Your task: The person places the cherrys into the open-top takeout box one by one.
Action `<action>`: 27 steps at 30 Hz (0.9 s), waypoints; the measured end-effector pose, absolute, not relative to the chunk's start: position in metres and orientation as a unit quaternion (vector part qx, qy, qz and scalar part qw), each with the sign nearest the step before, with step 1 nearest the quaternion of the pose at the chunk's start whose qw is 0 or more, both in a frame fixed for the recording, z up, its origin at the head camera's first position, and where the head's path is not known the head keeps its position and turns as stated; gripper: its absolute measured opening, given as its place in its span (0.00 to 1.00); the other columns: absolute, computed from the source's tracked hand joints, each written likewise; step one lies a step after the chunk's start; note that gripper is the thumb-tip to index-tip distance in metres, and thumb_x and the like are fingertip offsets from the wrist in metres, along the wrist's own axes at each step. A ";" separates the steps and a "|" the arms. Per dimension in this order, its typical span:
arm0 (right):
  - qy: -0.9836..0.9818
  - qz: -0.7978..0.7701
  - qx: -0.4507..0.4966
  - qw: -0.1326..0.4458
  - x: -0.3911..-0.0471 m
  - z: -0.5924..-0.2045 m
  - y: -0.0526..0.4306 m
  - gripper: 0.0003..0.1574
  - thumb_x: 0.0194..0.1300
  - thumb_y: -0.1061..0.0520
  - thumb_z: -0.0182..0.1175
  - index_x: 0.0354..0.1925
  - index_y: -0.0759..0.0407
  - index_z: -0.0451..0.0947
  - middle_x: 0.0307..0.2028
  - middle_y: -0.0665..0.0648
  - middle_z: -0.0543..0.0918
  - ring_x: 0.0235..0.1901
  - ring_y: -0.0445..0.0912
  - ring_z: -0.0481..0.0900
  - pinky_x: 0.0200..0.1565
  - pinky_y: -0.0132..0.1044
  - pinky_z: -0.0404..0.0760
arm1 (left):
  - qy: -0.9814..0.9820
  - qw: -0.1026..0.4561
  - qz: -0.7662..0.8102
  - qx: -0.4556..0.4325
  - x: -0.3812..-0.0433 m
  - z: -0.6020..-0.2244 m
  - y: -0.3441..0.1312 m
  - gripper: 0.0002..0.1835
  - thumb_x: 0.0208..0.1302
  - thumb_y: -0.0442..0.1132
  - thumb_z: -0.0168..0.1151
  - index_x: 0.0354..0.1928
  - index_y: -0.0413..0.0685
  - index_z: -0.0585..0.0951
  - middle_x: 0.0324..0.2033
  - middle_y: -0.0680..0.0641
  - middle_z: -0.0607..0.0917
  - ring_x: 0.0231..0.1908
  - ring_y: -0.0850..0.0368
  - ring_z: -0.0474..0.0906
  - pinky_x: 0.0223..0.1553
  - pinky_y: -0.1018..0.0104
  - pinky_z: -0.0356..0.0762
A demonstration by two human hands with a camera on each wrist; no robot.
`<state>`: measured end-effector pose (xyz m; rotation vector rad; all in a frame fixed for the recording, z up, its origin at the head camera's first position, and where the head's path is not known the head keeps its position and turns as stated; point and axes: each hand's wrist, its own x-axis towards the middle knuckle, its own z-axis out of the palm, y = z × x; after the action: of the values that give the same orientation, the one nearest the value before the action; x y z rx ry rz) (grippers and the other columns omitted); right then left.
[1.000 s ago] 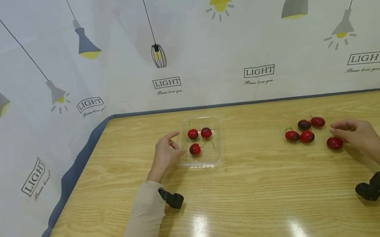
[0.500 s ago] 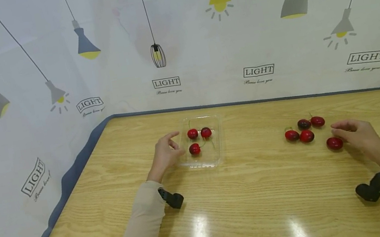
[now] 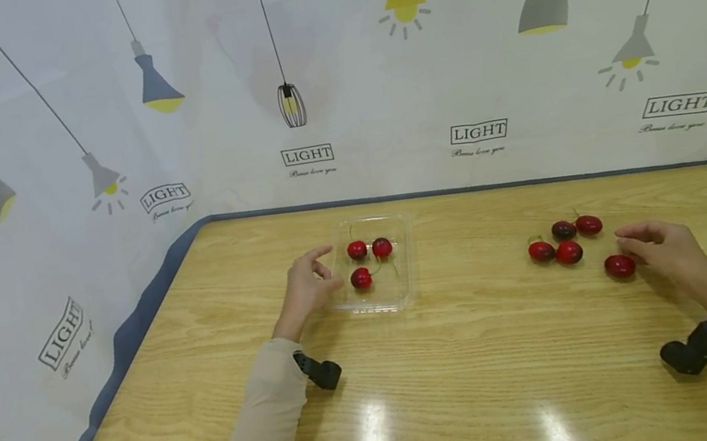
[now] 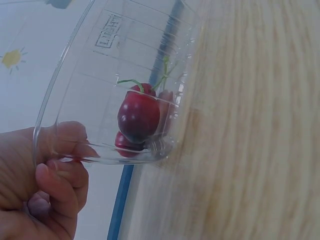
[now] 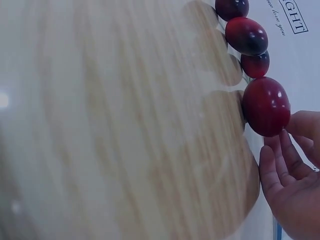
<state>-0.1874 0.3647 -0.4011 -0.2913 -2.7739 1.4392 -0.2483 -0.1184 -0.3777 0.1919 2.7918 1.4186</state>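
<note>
Head view shows the right hand (image 3: 672, 257) relaxed and unclenched, one cherry (image 3: 619, 266) just beside it and four more cherries (image 3: 568, 252) farther left, while the left hand (image 3: 305, 287) meets a clear container (image 3: 389, 299) holding three cherries (image 3: 361, 278), whether gripping I cannot tell.

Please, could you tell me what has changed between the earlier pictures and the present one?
Nothing has visibly moved, been taken or let go; only the head view shifted slightly. The left hand stays at the box, with three cherries inside; the right hand stays beside one cherry, and the other four lie grouped as before.
</note>
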 end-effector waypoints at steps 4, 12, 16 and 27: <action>-0.890 0.447 -0.088 0.005 -0.185 -0.403 0.365 0.31 0.64 0.48 0.48 0.53 0.72 0.65 0.31 0.39 0.72 0.27 0.23 0.69 0.28 0.22 0.73 | 0.891 0.002 0.450 0.062 -0.247 -0.377 -0.118 0.32 0.45 0.26 0.61 0.58 0.39 0.69 0.19 0.49 0.72 0.17 0.60 0.62 0.19 0.70 0.61; -0.876 0.470 -0.104 -0.010 -0.183 -0.404 0.366 0.32 0.64 0.47 0.48 0.55 0.72 0.63 0.29 0.36 0.71 0.27 0.27 0.70 0.30 0.25 0.74 | 0.889 0.000 0.454 0.061 -0.247 -0.377 -0.118 0.32 0.45 0.26 0.61 0.58 0.39 0.69 0.19 0.49 0.71 0.17 0.60 0.62 0.19 0.70 0.60; -0.867 0.487 -0.106 -0.014 -0.181 -0.404 0.365 0.31 0.64 0.49 0.49 0.54 0.72 0.63 0.28 0.36 0.72 0.27 0.27 0.71 0.30 0.25 0.75 | 0.888 -0.001 0.456 0.064 -0.246 -0.377 -0.119 0.32 0.45 0.26 0.61 0.58 0.39 0.69 0.18 0.49 0.71 0.17 0.60 0.62 0.19 0.70 0.60; -0.847 0.521 -0.100 -0.024 -0.177 -0.405 0.366 0.25 0.60 0.45 0.53 0.47 0.63 0.69 0.27 0.32 0.73 0.28 0.27 0.72 0.30 0.24 0.74 | 0.887 0.002 0.457 0.065 -0.246 -0.377 -0.119 0.32 0.45 0.26 0.61 0.58 0.40 0.68 0.18 0.49 0.71 0.17 0.60 0.61 0.19 0.69 0.60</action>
<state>-0.1767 0.3662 -0.4050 -0.3207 -2.7044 1.6620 -0.2460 -0.1188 -0.3771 0.2039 2.7831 1.4353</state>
